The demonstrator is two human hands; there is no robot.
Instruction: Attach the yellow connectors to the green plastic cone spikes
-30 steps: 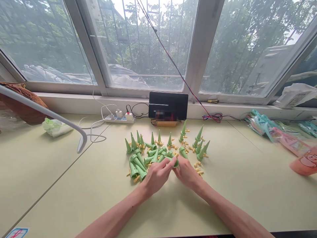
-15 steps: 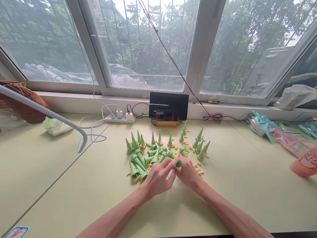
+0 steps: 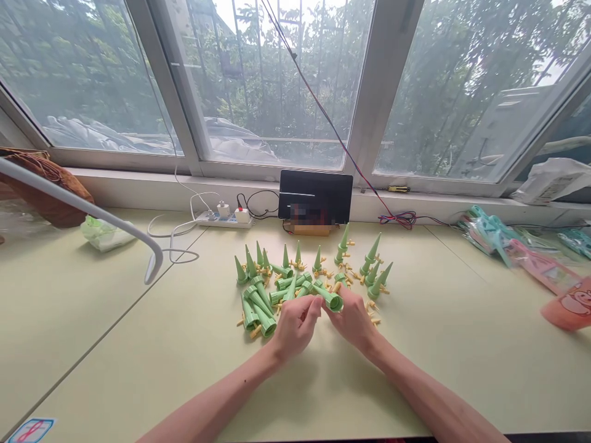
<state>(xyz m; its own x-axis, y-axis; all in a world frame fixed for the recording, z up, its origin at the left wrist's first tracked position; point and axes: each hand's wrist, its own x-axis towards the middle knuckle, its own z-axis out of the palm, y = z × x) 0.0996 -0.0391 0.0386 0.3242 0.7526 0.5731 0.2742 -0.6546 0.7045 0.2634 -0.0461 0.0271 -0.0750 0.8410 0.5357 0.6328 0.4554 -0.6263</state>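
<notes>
At the lower left corner of the frame, a sticker (image 3: 34, 430) lies on the pale tabletop (image 3: 138, 357). Both forearms rise from the bottom edge, and the hands meet just below the middle of the frame. The left hand (image 3: 295, 325) has its fingers curled in, the tips close to the thumb; whether it pinches anything cannot be told. The right hand (image 3: 351, 319) is clamped on a green cone (image 3: 329, 296), whose open wide end faces down and right, toward the viewer, against the hand's thumb side. The cone's narrow end points up and left, beyond the left hand's fingertips. A yellow valve (image 3: 338, 287) shows at the right hand's upper edge, just beside the wide end.

Left of the left hand, more cones (image 3: 265, 320) lie heaped, some with yellow valves. To the right of the right hand, loose valves (image 3: 372, 306) are scattered. Past the hands, upright cones (image 3: 379, 280) stand in groups at right, centre and left.

Toward the right edge sit a pink cup (image 3: 572, 307) and plastic packets (image 3: 487, 231); at left, a pale green bag (image 3: 104, 234). Farther back are a power strip (image 3: 226, 220) and a black screen (image 3: 316, 194), with the windows (image 3: 277, 86) behind.
</notes>
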